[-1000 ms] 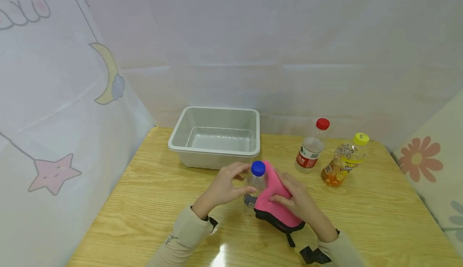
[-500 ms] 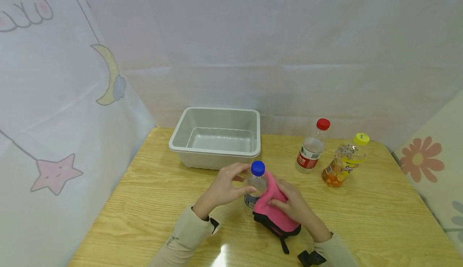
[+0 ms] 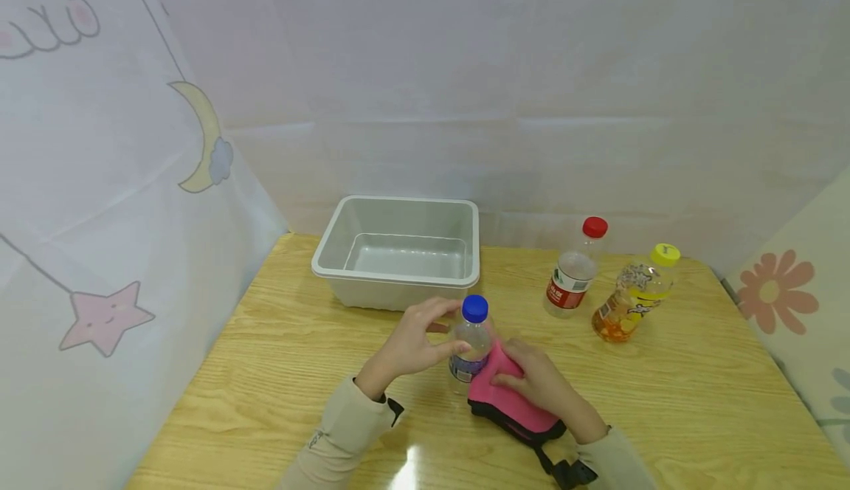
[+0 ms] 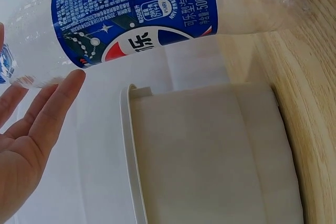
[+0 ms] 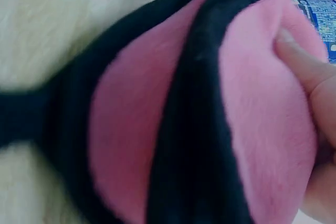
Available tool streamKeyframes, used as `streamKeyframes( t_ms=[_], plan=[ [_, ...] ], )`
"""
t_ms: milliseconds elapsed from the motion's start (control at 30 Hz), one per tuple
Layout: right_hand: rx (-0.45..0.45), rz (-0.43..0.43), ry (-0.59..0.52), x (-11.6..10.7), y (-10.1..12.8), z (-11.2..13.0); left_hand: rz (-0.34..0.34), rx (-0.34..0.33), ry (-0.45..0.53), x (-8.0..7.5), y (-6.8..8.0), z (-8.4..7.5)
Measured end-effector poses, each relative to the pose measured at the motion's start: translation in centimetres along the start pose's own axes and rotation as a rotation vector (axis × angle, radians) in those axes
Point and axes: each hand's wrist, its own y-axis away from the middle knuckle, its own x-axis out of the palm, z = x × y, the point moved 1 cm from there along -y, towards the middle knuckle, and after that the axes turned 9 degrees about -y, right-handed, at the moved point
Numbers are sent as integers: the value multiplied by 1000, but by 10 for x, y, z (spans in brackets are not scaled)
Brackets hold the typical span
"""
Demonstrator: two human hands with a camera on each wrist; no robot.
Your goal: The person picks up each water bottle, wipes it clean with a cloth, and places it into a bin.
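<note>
Lower on the bottle than a second ago, the pink cloth now covers only the lower right side of the blue-capped bottle, whose shoulder and blue label show bare. The right hand presses the cloth (pink with a black edge) against the bottle, fingers curled over the fabric; the right wrist view shows a fingertip dug into the pile. The left hand steadies the bottle near its neck, fingertips on the clear plastic, fingers fairly straight in the left wrist view. The bottle stands upright on the wooden table, just in front of the grey tub and apart from it. Off to the right, well apart, stand a red-capped bottle and a yellow-capped bottle, close beside each other. Bare tabletop lies left of the hands up to the curtain, and more to the right before the table's edge.
</note>
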Motion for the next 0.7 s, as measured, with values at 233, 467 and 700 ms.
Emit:
streamKeyframes(
  t_ms=[233, 467, 700],
  plan=[
    [100, 141, 72, 4, 1, -3, 5, -7, -2, 1, 0, 1],
    [177, 193, 79, 9, 2, -8, 17, -28, 7, -3, 0, -11],
    [114, 136, -13, 3, 7, -14, 19, 14, -3, -3, 0, -4]
  ],
)
